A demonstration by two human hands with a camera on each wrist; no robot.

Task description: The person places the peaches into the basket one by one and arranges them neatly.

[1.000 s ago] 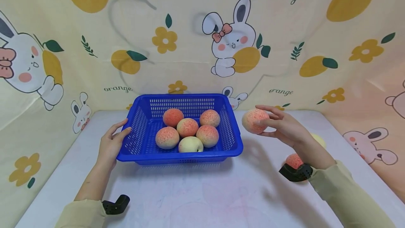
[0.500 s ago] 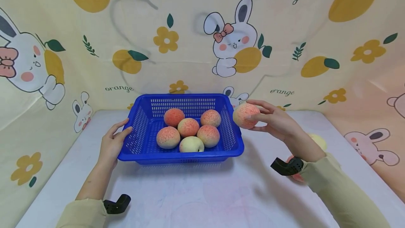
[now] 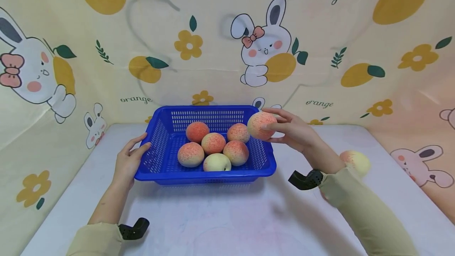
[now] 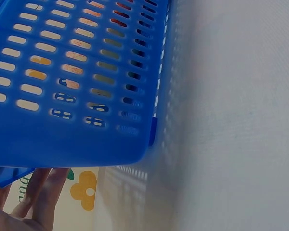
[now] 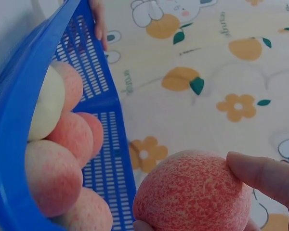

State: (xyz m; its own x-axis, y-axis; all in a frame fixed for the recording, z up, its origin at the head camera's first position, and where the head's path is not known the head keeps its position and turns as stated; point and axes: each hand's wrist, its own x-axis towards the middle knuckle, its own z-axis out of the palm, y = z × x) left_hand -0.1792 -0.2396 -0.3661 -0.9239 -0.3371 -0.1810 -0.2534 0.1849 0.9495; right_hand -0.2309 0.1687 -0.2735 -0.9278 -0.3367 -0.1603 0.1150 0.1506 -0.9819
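Note:
My right hand [image 3: 293, 131] pinches a pink, speckled peach [image 3: 261, 126] between thumb and fingers, above the right rim of a blue plastic basket [image 3: 213, 177]. The right wrist view shows the same peach close up, with fingertips on its sides. My left hand [image 3: 128, 161] holds the basket's left rim, thumb and fingers at the edge; in the left wrist view its fingers are partly hidden behind the rim. Several peaches lie grouped inside the basket, among them a reddish peach [image 3: 197, 132] at the back and a pale yellow peach [image 3: 217, 162] at the front.
A yellow-pink peach [image 3: 356, 162] lies on the white table [image 3: 220, 224] to the right. Another peach is almost wholly hidden by the right sleeve [image 3: 359, 204]. A printed cloth [image 3: 213, 42] with rabbits and oranges hangs behind the table.
My right hand has moved left with the peach, from beside the basket to over its right rim. The left hand stays at the basket's left rim.

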